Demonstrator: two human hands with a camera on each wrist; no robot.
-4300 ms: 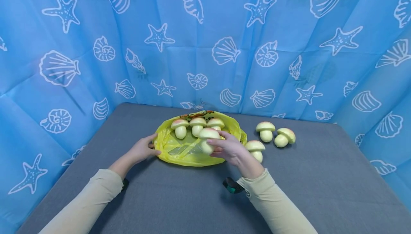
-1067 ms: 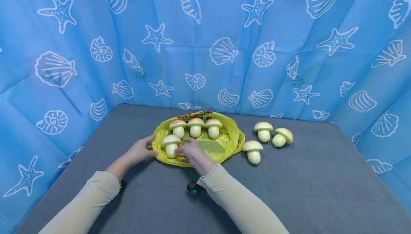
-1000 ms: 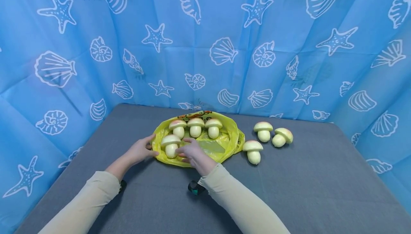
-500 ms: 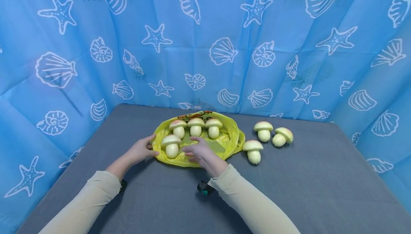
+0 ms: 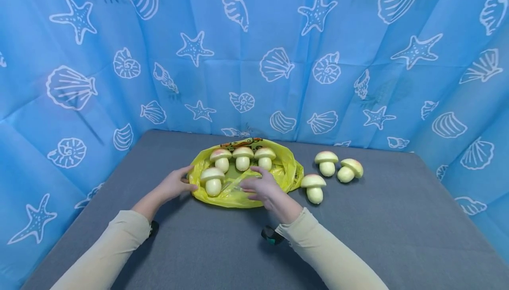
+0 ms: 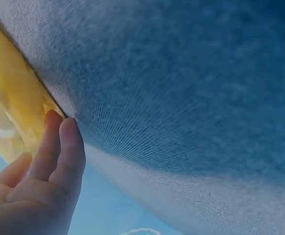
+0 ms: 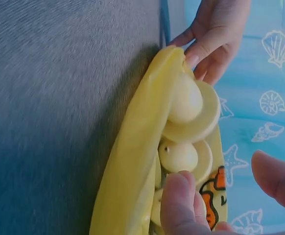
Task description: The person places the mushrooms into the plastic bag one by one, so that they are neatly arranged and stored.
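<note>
A yellow plastic bag (image 5: 234,199) lies with its mouth spread on the grey table. Inside it, a row of mushrooms (image 5: 242,158) with pinkish-cream caps stands along the back wall, and another mushroom (image 5: 213,181) is at the front left. My left hand (image 5: 175,184) touches the bag's left rim, fingers extended and thumb apart, as the left wrist view also shows. Over the bag's right half is my right hand (image 5: 264,188), holding nothing, its thumb and fingers spread; it partly covers the rightmost mushroom of the row.
Right of the bag lie three more mushrooms: one beside it (image 5: 314,188), and a pair farther back, one upright (image 5: 327,163) and one tilted (image 5: 350,170). A blue curtain (image 5: 254,60) with white shell prints hangs behind the grey table (image 5: 381,219).
My right hand brought a mushroom into the bag, set it at the front left and let go. It has since drawn back to the right. My left hand has stayed put.
</note>
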